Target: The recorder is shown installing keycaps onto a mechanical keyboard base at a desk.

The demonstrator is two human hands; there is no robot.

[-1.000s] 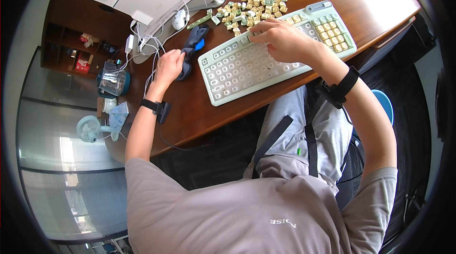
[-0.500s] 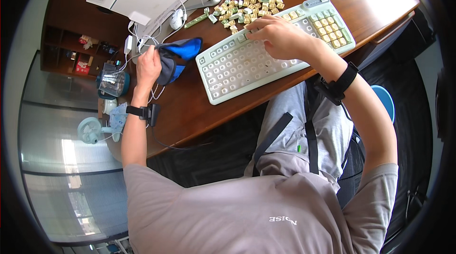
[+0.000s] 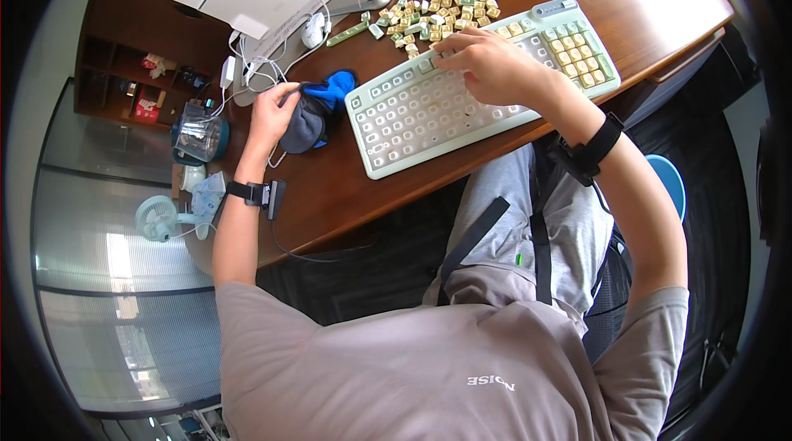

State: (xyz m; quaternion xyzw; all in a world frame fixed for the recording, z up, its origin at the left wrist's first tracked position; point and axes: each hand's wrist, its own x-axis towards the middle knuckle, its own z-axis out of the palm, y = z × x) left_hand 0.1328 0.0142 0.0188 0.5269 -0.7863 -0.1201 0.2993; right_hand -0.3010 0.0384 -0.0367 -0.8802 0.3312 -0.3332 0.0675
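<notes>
In the head view, the pale green keyboard (image 3: 412,123) lies slanted on the brown counter (image 3: 330,202), directly under the right hand (image 3: 495,68) and to the right of the left hand (image 3: 271,115). The right hand is curled over the keyboard's far side, fingertips at the upper rows; whether they pinch a key or only press down cannot be told, as the hand itself hides it. To the right of that hand the number block carries cream and green keys, and a few more sit in the top row just beyond its knuckles. To its left, most of the board shows bare switches.

The left hand pinches the edge of a blue and grey cloth (image 3: 305,123) between thumb and fingers; the cloth hangs bunched to the right of that hand, near the keyboard's left end.

Beyond the right hand, loose keys (image 3: 450,14) lie in a heap on the counter. Beyond the left hand are a white mouse (image 3: 313,30) and white cables (image 3: 252,70).

Left of the left hand stands a clear jug (image 3: 200,137), its contents too small to tell. Farther left, a brown shelf (image 3: 124,16) holds a red box (image 3: 147,107).
</notes>
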